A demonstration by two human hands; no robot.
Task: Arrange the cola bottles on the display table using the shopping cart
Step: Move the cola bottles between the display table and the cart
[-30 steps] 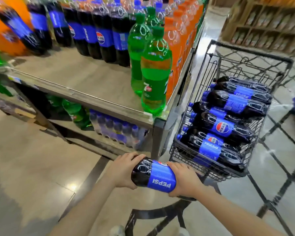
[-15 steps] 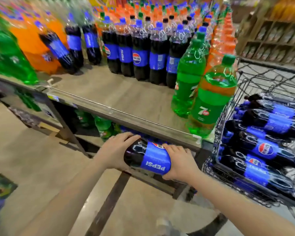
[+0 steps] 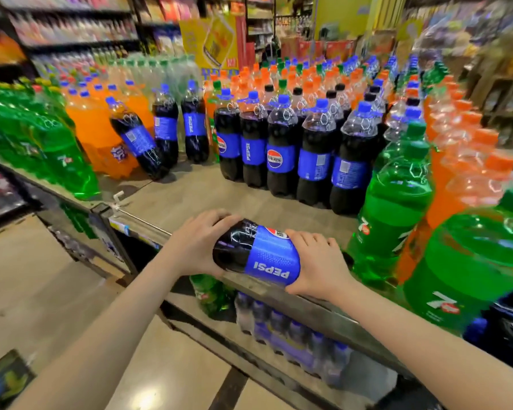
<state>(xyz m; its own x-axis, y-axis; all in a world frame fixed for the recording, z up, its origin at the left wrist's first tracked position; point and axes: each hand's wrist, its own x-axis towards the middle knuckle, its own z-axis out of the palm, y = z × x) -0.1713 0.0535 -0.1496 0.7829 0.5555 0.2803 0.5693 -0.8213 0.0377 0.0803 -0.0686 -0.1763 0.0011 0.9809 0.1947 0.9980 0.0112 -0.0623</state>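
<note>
- Head view: we held one cola bottle sideways w/ both hands, over the front edge of the display table.
- Our left hand cupped the bottle's dark base end, fingers curled over the top, thumb underneath.
- Our right hand grasped the other end, just past the blue PEPSI label, fingers wrapped over; the cap end was hidden behind that hand.
- Straight ahead of both hands, across a bare strip of tabletop, stood a row of upright cola bottles w/ blue caps.
- Fwd and left of the left hand, a tilted cola bottle leaned against orange soda bottles.
- Further left of that hand: green 7up bottles, blurred.
- Just right of the right hand: two big green bottles, nearly touching the wrist side.
- Below both hands, on the lower shelf: a shrink-wrapped pack of small bottles.
- Far right, low corner: dark bottles w/ blue labels; we couldn't tell what held them.
</note>
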